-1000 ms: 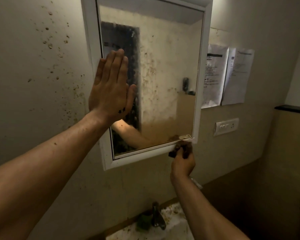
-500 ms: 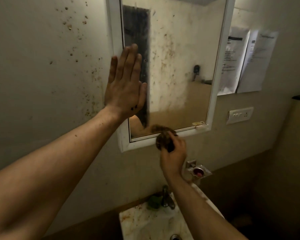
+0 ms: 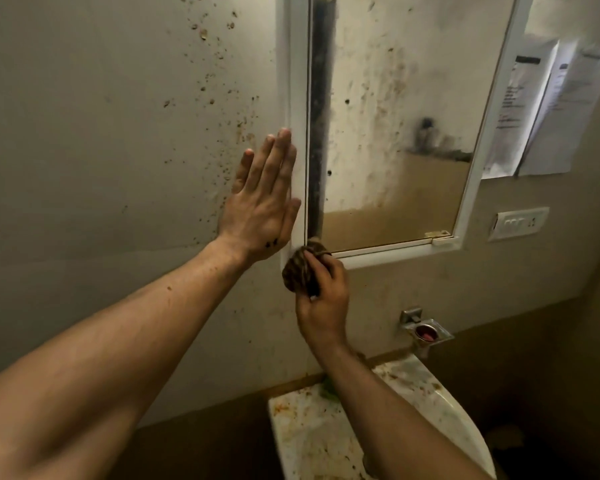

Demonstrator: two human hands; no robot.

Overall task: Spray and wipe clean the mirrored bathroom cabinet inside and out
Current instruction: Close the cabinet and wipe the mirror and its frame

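The mirrored cabinet (image 3: 388, 252) hangs on the wall with a white frame, its door closed and its glass streaked with brown grime. My left hand (image 3: 262, 202) lies flat, fingers straight, against the wall and the frame's left edge. My right hand (image 3: 321, 296) grips a dirty brown cloth (image 3: 300, 271) bunched into a ball and holds it against the frame's lower left corner. No spray bottle is in view.
A stained white sink (image 3: 326, 431) stands below the cabinet. A metal soap dish (image 3: 426, 332) is fixed to the wall at its right. A switch plate (image 3: 520, 223) and taped papers (image 3: 548, 109) are right of the mirror. The wall at left is spattered with brown specks.
My right hand has slid the cloth leftward along the bottom frame, from the right corner to the lower left corner. My left hand has shifted off the glass onto the left frame edge and wall.
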